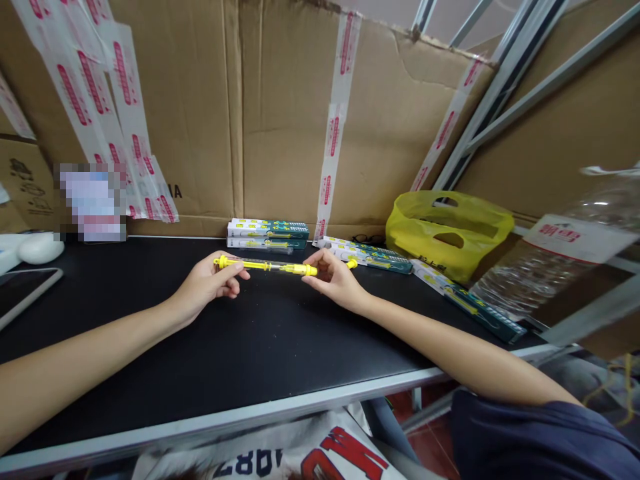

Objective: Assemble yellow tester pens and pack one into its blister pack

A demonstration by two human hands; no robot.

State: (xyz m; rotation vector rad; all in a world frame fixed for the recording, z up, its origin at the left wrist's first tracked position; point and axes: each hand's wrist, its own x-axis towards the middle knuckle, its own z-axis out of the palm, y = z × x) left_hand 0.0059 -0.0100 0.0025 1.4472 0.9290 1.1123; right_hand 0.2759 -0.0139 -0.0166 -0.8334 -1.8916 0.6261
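A slim yellow syringe-like tool with a clear middle section is held level above the black table. My left hand grips its left end, thumb along the front and the other fingers curled behind. Around the right end, the fingers of my right hand pinch the yellow part, covering some of it. A yellow tip shows just past the right hand's knuckles; whether it joins the tool is hidden. Behind the hands lie two stacked printed boxes, with a clear thin piece along their front.
More printed boxes and another box lie toward the right. Beyond them are a yellow plastic bag and a big clear bottle. A phone rests at the left. Cardboard walls the table's back.
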